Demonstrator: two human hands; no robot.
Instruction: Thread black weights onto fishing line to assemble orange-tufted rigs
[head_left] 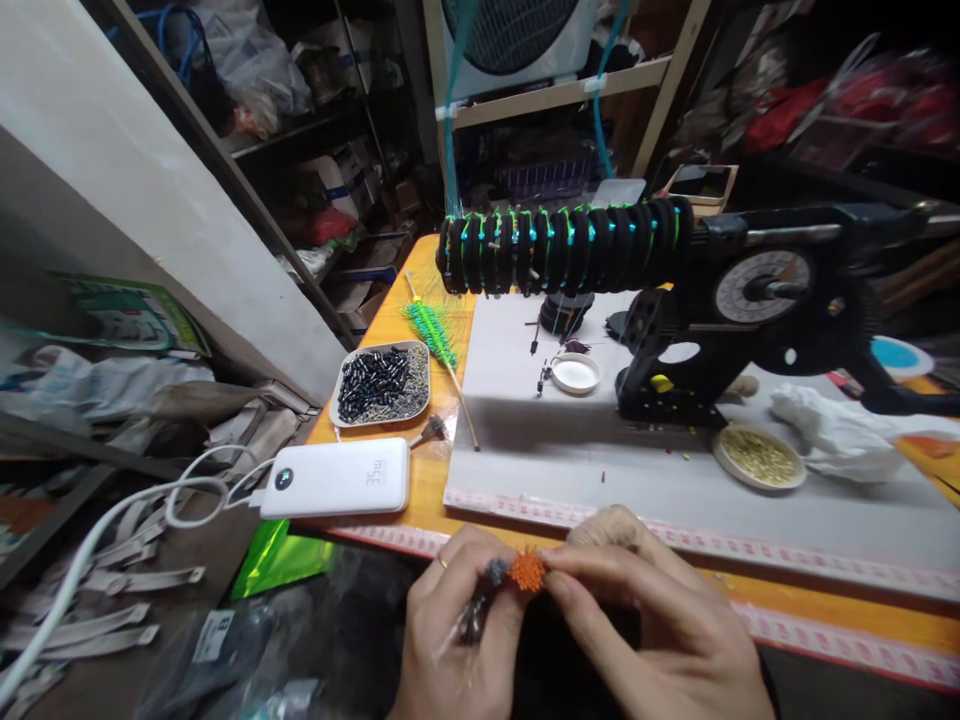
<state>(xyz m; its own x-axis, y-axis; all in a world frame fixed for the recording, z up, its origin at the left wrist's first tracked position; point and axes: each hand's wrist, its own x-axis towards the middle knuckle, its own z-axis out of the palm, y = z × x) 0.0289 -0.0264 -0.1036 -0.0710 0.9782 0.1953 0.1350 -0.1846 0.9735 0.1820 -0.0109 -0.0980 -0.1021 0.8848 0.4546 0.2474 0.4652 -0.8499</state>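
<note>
Close to me, past the table's front edge, my left hand [466,625] is closed around a small bundle. At its top show an orange cluster of tiny tips or beads [527,570] and a smaller grey-blue cluster [496,571]; clear wrap or dark strands hang below between the fingers. My right hand [652,615] pinches with thumb and forefinger at the right edge of the orange cluster. Anything tiny between those fingertips is too small to make out.
A black machine [705,330] carries a ribbed roller [562,245] wound with green and blue threads. Around it are a tray of dark parts [335,410], a white power bank [337,480], a green-wrapped stick [466,410], a white dish [575,374] and a dish of gold pieces [724,458].
</note>
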